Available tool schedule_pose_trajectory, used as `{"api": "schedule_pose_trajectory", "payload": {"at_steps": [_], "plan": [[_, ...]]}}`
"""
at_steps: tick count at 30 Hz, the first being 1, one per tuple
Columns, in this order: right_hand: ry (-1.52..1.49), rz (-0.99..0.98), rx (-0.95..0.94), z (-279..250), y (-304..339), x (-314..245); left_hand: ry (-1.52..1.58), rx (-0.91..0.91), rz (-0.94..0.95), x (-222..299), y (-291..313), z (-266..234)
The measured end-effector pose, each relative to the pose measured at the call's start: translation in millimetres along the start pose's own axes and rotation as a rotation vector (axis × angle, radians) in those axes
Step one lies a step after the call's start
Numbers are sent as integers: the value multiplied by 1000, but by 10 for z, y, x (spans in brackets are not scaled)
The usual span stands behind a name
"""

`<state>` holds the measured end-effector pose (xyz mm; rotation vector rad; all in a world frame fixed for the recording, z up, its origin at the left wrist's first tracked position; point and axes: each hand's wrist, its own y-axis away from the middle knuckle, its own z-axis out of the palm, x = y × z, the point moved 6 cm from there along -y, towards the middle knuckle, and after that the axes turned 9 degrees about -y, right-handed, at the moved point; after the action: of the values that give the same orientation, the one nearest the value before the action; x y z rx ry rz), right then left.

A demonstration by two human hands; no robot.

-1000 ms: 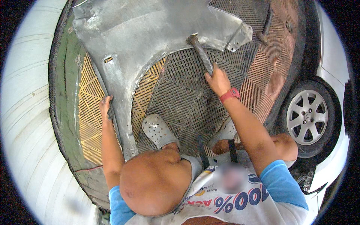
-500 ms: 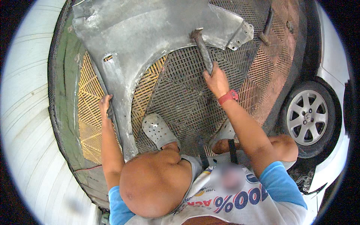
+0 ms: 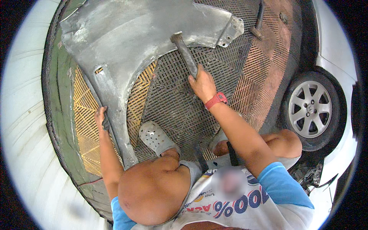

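A grey, bare-metal car fender lies across the floor in front of me, its curved wheel-arch edge facing right. My right hand is wrapped round the handle of a hammer. The hammer's head is over the fender near the arch edge; whether it touches the metal I cannot tell. At the fender's left edge, my left hand is closed around a small dark object, mostly hidden by the palm and panel.
Slatted floor mats in black, yellow and reddish tones lie beneath. A second hammer rests at the far right. On the right stands a light-coloured car with its wheel close to my knee. A pale corrugated surface is at the left.
The view has shifted and turned slightly. My right hand has moved the hammer a little left along the fender. My left hand stays at the fender's left edge.
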<state>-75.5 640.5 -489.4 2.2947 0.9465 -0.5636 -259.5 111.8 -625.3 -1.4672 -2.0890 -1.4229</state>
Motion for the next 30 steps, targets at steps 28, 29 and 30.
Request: {"api": "schedule_pose_trajectory", "payload": {"at_steps": [28,29,30], "plan": [[38,-14,79,10,-25,420,37,100,-6,303,241,93],[30,12,54,38,-41,501,22,95,14,344,238,101],[21,30,22,-6,-88,391,8,99,29,341,228,87]]}}
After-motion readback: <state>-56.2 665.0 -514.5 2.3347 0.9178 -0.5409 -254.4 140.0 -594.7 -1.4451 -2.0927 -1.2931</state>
